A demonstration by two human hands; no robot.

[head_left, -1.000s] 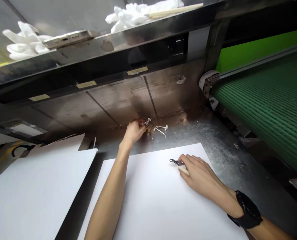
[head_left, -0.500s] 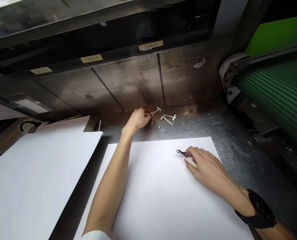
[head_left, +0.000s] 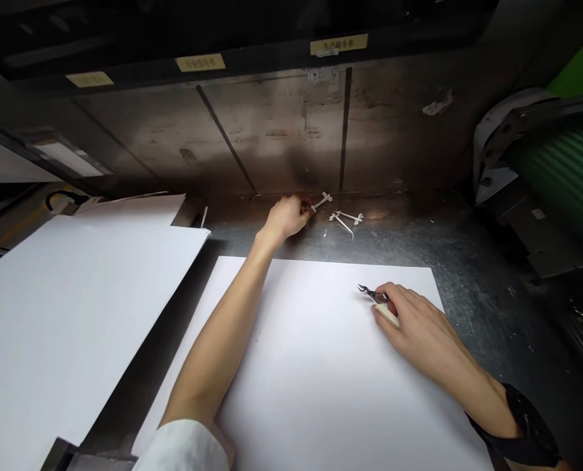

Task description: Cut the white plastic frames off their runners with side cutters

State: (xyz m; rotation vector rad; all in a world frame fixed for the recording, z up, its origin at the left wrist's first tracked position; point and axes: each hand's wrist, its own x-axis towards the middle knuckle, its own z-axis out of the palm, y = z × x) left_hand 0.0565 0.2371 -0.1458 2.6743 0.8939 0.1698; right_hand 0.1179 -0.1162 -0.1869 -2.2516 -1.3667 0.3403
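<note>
My left hand: one, fingers drawn together at the near end of a thin white piece by the metal back wall, fingertips hidden, so I cannot tell whether I grip it; the second white piece, on the bench just beside, could snag or scatter if brushed. My right hand: one, wrapped around cream-handled nippers over the white sheet, which their exposed tips might scratch if my wrist dips.
</note>
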